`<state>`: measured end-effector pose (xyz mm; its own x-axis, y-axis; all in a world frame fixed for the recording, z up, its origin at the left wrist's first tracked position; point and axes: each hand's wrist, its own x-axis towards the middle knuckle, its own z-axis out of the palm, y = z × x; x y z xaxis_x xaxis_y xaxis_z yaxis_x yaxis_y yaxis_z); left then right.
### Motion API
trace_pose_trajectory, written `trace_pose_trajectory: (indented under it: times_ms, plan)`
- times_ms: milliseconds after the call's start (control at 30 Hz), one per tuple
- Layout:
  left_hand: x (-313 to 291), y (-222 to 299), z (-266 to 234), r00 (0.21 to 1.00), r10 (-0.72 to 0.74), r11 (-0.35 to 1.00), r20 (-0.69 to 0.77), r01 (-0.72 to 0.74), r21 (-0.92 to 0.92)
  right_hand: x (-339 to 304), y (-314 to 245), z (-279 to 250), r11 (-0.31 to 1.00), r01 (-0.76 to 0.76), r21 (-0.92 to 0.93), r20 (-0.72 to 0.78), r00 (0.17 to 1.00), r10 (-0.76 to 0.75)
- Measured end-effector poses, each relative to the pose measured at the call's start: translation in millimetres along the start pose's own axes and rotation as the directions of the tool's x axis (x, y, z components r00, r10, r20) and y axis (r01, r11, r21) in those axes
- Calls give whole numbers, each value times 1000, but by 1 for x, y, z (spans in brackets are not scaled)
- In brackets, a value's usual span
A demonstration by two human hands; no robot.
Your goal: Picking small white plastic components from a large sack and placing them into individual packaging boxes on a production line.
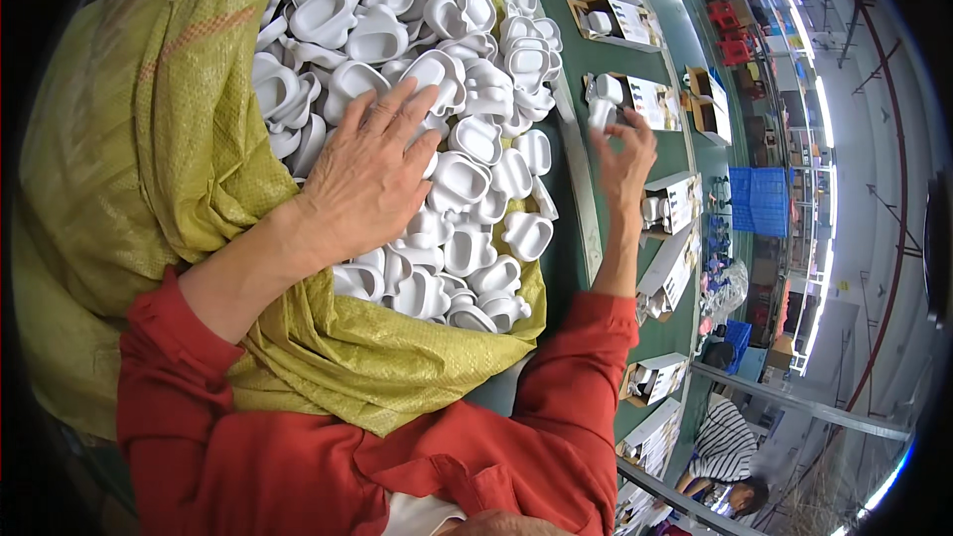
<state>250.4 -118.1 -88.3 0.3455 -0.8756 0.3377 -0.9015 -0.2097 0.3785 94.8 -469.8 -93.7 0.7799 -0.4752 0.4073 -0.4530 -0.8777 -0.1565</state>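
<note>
My left hand (367, 174) lies spread, palm down, on a heap of white moulded plastic parts (462, 182). Each part has a rounded, hollow, dish-like shape. A yellow woven sack (204, 89) with its mouth folded back holds the heap. Over the green conveyor belt on the right, my right hand (627, 159) has its thumb and fingers apart and curved. Just beyond its fingertips, a white plastic part (604, 102) rests at the end of an open carton (647, 99). No grip on that part shows.
More open cartons, such as one with white contents (615, 22) and another (655, 377), line the green belt (573, 69). A metal rail (586, 208) runs between sack and belt. Blue crates (759, 201) stand beyond. A person in a striped top (725, 437) is at lower right.
</note>
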Motion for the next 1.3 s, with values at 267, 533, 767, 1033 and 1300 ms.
trace_pose_trajectory:
  times_ms: [267, 533, 767, 1033, 1300]
  plan:
    - [0, 0, 2, 999, -18, 1000, 27, 18, 2, 18, 34, 3, 913, -181, -366, -336, 941, 51]
    - [0, -1, 3, 1000, -9, 1000, 6, 9, 11, 5, -11, 41, 972, 232, 48, 43, 971, -234]
    - [0, 0, 2, 999, -10, 999, 33, 9, 47, 82, 55, 29, 987, 46, -152, 40, 998, -41]
    - [0, -1, 3, 999, -14, 997, 51, 11, 72, 80, 43, 32, 999, 18, 51, -116, 993, -12]
    - [7, 9, 4, 997, 29, 999, 76, -31, 24, 41, -113, 49, 976, 183, 122, -54, 983, -177]
